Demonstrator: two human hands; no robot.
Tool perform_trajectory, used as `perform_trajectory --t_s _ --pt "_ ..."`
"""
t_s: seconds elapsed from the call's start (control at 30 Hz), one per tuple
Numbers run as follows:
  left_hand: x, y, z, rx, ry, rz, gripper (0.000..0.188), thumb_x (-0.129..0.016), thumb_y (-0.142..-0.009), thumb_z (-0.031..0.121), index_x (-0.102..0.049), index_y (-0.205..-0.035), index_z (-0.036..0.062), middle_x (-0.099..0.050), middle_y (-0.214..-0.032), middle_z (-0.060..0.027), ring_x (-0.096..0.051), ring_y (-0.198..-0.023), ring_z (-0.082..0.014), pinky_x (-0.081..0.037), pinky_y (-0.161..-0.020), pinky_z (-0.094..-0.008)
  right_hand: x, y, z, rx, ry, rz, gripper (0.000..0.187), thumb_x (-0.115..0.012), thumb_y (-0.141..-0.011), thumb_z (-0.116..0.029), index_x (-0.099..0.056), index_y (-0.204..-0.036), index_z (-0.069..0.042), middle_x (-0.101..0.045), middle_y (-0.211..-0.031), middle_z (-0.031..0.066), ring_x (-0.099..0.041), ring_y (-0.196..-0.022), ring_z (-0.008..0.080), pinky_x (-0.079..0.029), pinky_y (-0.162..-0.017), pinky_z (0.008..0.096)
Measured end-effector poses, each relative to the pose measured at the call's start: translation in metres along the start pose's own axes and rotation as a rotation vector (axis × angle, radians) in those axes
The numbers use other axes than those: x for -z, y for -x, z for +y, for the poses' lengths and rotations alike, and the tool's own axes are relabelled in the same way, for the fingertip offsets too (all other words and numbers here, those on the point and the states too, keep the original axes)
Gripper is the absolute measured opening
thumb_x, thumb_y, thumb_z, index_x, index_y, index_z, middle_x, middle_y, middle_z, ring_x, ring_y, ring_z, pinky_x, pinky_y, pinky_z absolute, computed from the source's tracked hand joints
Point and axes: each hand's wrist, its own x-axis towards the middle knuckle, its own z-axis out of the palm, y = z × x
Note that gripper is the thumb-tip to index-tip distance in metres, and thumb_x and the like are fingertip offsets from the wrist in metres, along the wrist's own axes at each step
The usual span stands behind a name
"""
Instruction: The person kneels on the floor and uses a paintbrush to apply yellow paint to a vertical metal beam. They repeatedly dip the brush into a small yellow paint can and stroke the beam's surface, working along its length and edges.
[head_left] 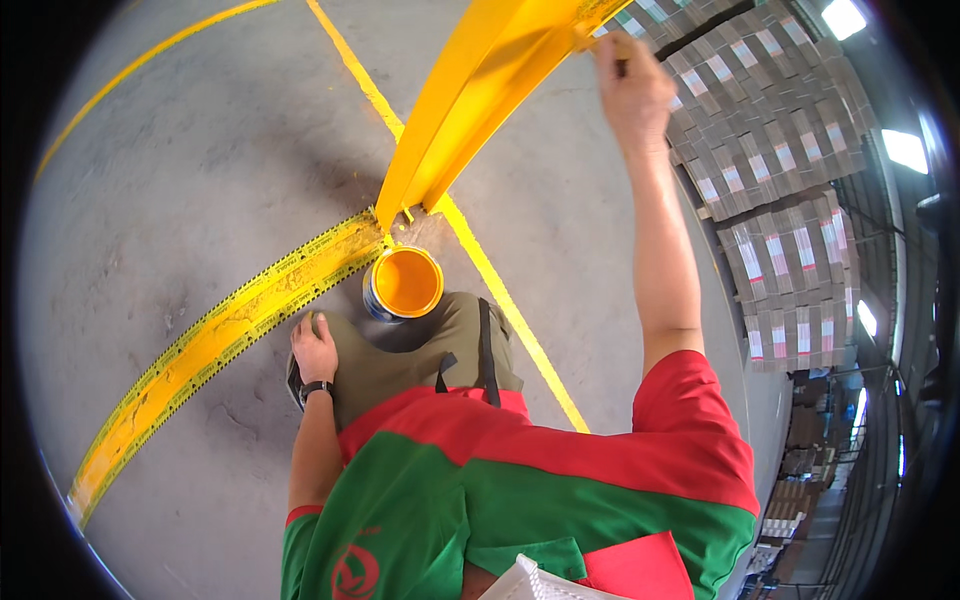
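Note:
My right hand (637, 95) is raised at the upper right, its fingers closed around a paintbrush (584, 40). The brush's paint-coated end meets the edge of a tall yellow steel post (455, 110); the hand and brush are slightly blurred. Lower down, my left hand (315, 349) lies on my bent knee with its fingers stretched out, holding nothing. A round paint can (374, 302) stands on the floor just in front of my knees, close to the foot of the post. Yellow-orange paint (407, 282) shows inside it.
A wide yellow painted band (235, 305), edged with black-and-yellow tape, curves from the post's foot to the lower left. A thinner yellow line (520, 335) crosses the grey floor (180, 200). Stacked cartons (770, 130) stand along the right.

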Motion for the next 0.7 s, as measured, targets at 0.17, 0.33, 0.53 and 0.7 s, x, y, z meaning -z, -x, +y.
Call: perform_trajectory --t_s 0.17,0.33,0.53,0.7 --pt "0.001 0.0 -0.002 0.016 0.01 -0.008 0.044 -0.053 -0.106 0.033 -0.065 -0.127 -0.0043 -0.066 -0.123 -0.0293 -0.058 -0.12 -0.0448 -0.046 -0.105 -0.051 0.007 -0.005 -0.003 0.059 0.05 -0.007 0.012 -0.074 -0.094 -0.018 -0.07 -0.1 -0.01 -0.072 -0.08 0.0047 -0.07 -0.069 0.0229 -0.057 -0.063 0.0351" --pt "-0.003 -0.002 -0.001 0.006 0.001 -0.01 0.044 -0.053 -0.106 0.033 -0.065 -0.126 -0.0042 -0.066 -0.122 -0.029 -0.058 -0.119 -0.0453 -0.046 -0.104 -0.0514 0.015 -0.005 -0.009 -0.006 0.005 0.071 0.013 -0.073 -0.095 -0.019 -0.07 -0.103 -0.009 -0.073 -0.085 0.0071 -0.071 -0.073 0.0238 -0.058 -0.065 0.0366" --pt "0.0 -0.001 -0.003 0.01 -0.012 -0.015 0.044 -0.053 -0.106 0.033 -0.065 -0.127 -0.0037 -0.066 -0.123 -0.0284 -0.058 -0.119 -0.0448 -0.046 -0.105 -0.0518 0.013 0.007 -0.004 0.135 0.074 -0.051 0.013 -0.073 -0.095 -0.019 -0.07 -0.102 -0.009 -0.073 -0.085 0.0071 -0.071 -0.075 0.0234 -0.058 -0.065 0.038" --pt "-0.001 -0.001 -0.001 -0.011 -0.002 -0.003 0.043 -0.053 -0.106 0.032 -0.065 -0.126 -0.004 -0.066 -0.122 -0.0285 -0.058 -0.119 -0.0447 -0.046 -0.105 -0.0515 0.021 -0.001 0.008 0.057 -0.018 0.009 0.014 -0.074 -0.095 -0.021 -0.071 -0.103 -0.009 -0.073 -0.085 0.0064 -0.072 -0.075 0.0235 -0.059 -0.066 0.0364"
